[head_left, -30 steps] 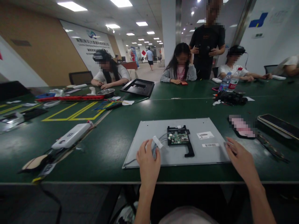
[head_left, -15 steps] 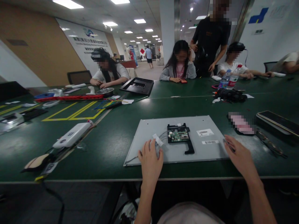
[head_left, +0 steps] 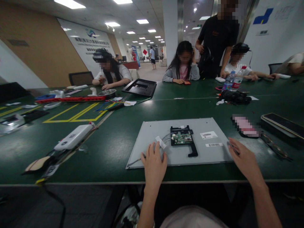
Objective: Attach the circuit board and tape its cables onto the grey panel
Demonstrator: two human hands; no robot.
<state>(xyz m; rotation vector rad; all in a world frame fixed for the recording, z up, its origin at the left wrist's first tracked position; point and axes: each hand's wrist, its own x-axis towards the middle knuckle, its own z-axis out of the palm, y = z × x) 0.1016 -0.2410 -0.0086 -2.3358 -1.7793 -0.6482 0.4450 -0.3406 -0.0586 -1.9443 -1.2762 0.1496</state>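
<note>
- Observing the grey panel [head_left: 152, 131] lying flat before us on the green table [head_left: 106, 161]; black bracket [head_left: 193, 149] with circuit board [head_left: 178, 138] near its middle, two labels [head_left: 208, 135] to the right
- Our left hand [head_left: 154, 161]: fingers bent and parted, thumb apart, over the grey cable [head_left: 136, 162] and beside the white tape [head_left: 161, 142]; whether the fingertips press the cable we cannot tell
- Our right hand [head_left: 243, 155]: fingers curled at the panel's right edge; something dark shows beneath them, but whether it is gripped we cannot tell
- In the way: our left hand hides a stretch of cable, our right hand the panel's near-right corner
- Right of the panel: pink-and-black item [head_left: 245, 126] (blurred), glasses [head_left: 274, 146], dark-topped case [head_left: 283, 125]
- Left, well apart: white device [head_left: 72, 137] on a strap
- Beyond: black frame [head_left: 149, 90], metal bowl [head_left: 107, 92], red strip [head_left: 71, 99], bottles [head_left: 237, 83] behind a dark bundle [head_left: 235, 97]; co-workers across the table
</note>
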